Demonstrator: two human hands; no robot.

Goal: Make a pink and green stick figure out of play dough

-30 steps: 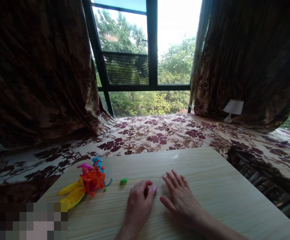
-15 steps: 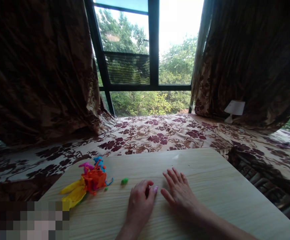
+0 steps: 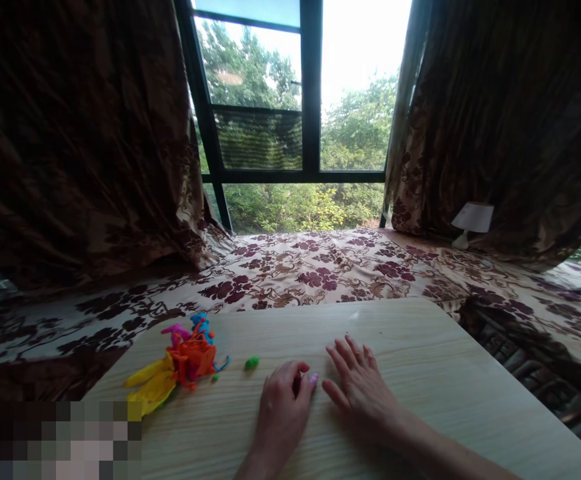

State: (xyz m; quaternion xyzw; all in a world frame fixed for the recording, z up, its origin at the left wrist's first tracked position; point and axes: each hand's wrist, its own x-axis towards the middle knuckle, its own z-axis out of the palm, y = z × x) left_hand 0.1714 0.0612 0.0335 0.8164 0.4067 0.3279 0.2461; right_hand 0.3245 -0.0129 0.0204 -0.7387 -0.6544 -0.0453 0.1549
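My left hand [image 3: 283,403] rests on the pale wood-grain table [image 3: 450,393], fingers curled in and thumb close to the index finger. A small pale pink spot shows at the thumb tip; whether it is clay or the nail, I cannot tell. My right hand [image 3: 357,383] lies palm down just to the right, fingers spread, and what may be under the palm is hidden. Left of my left hand sits a green lump of modelling clay [image 3: 251,363]. Beyond it is a heap of orange clay [image 3: 193,360] with yellow clay [image 3: 153,390], pink clay [image 3: 175,331] and blue clay [image 3: 201,325].
A tiny green clay bit [image 3: 215,378] lies beside the heap. Behind the table spreads a floral cloth [image 3: 315,267] below a window [image 3: 311,100] with dark curtains. A small white lamp [image 3: 473,218] stands at the right. The lower left corner is pixelated.
The whole view has shifted very slightly. Both hands keep nearly the same pose and place on the table, and the clay lies as before.
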